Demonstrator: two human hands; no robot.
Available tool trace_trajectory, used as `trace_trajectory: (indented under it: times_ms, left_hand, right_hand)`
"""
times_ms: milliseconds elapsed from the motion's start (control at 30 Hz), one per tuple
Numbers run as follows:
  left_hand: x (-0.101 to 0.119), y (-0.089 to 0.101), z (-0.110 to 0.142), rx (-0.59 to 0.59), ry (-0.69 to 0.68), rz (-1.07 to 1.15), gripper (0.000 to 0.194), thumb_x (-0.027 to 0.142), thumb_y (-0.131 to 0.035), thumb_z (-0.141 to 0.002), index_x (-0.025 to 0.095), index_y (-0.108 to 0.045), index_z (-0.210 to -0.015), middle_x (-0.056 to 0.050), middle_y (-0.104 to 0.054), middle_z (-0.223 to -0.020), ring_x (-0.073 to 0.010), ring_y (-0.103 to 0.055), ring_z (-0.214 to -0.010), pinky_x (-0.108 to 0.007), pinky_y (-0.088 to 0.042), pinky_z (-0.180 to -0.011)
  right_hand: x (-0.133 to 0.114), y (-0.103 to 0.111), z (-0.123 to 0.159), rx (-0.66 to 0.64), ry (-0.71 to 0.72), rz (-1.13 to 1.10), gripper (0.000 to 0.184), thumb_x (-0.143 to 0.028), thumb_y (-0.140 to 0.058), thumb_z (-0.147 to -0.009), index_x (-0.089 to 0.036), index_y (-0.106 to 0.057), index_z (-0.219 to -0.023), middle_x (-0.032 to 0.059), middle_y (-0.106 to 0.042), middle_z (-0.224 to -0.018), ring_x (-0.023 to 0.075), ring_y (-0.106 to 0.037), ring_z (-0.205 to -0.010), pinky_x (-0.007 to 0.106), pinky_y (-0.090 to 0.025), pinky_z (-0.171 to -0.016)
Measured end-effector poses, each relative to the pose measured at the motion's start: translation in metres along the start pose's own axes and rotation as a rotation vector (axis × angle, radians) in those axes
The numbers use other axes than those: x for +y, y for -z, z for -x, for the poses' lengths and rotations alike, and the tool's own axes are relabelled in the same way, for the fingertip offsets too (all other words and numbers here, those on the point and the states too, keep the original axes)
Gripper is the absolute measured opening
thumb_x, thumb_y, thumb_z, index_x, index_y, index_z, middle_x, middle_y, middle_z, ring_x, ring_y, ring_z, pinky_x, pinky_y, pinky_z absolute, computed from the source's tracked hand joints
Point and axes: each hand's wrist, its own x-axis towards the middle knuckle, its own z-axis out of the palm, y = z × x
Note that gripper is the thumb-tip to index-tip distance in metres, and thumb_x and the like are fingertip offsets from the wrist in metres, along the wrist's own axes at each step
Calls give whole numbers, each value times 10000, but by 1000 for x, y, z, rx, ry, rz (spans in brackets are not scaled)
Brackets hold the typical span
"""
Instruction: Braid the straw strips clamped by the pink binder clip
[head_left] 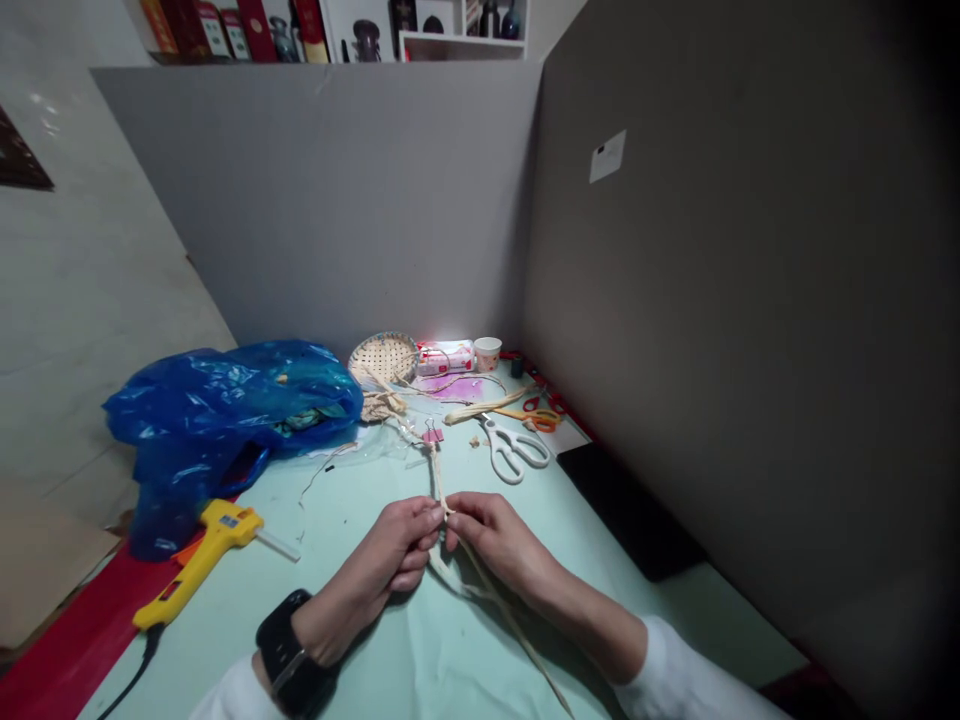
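My left hand (411,538), with a black watch (286,645) on its wrist, pinches pale straw-coloured strands at the middle of the table. Close beside it, my right hand (491,535) pinches the same strands, thumb and forefinger together. Above the fingers the braided cord (436,475) runs up to a pink binder clip (433,435). Loose strands (517,628) trail below the hands toward the near edge. Just where the strands cross is partly hidden by my fingertips.
A yellow glue gun (196,565) and a blue plastic bag (240,400) lie left. White scissors (511,448), orange scissors (538,419) and a black flat object (626,508) lie right. Behind stand a woven basket (382,357) and a paper cup (487,354). Grey panels (360,200) enclose the table.
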Motion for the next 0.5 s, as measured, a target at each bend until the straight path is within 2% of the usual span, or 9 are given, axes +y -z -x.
trace_trajectory:
  times_ms: [100, 167, 267, 367, 433, 500]
  left_hand:
    - [-1, -3, 0, 61, 36, -78, 266, 406, -598, -802, 163, -514, -733, 115, -261, -523, -12, -104, -378, -179, -53, -338]
    - [-2, -6, 0, 102, 15, -163, 279, 422, -571, -800, 165, -521, -705, 118, -262, -482, -12, -117, -340, -186, -58, -325]
    - [-3, -6, -1, 125, -20, -252, 339, 479, -537, -792, 168, -522, -658, 113, -281, -425, -16, -147, -286, -200, -63, -307]
    - [-4, -3, -2, 122, 24, -209, 356, 509, -566, -761, 185, -491, -634, 127, -236, -401, -18, -121, -288, -200, -52, -306]
    - [-3, -1, -2, 132, 45, -180, 356, 502, -585, -750, 190, -473, -620, 130, -222, -400, -18, -107, -303, -196, -53, -307]
    - [-3, 0, -1, 135, 57, -155, 356, 493, -594, -749, 187, -470, -617, 132, -220, -406, -16, -96, -320, -192, -49, -313]
  right_hand:
    - [0, -1, 4, 42, 6, 172, 143, -261, -467, -896, -161, -566, -916, 2, -652, -688, 137, -549, -667, 238, -374, -656]
    - [-3, 0, 6, 51, 26, 263, 116, -253, -448, -915, -176, -523, -958, -6, -654, -681, 143, -562, -677, 239, -368, -655]
    - [-9, 2, 9, 22, 30, 440, 129, -241, -419, -933, -185, -528, -891, 13, -652, -707, 144, -560, -669, 240, -331, -614]
    - [-13, 2, 12, 65, 51, 749, 159, -212, -436, -916, -190, -566, -827, 27, -621, -720, 147, -524, -645, 262, -260, -572]
    - [-11, -1, 14, 142, 141, 905, 166, -195, -451, -902, -192, -577, -795, 35, -593, -756, 151, -505, -668, 277, -231, -570]
    - [-7, -5, 18, 213, 266, 969, 170, -179, -452, -897, -193, -573, -777, 33, -566, -785, 151, -489, -686, 285, -218, -567]
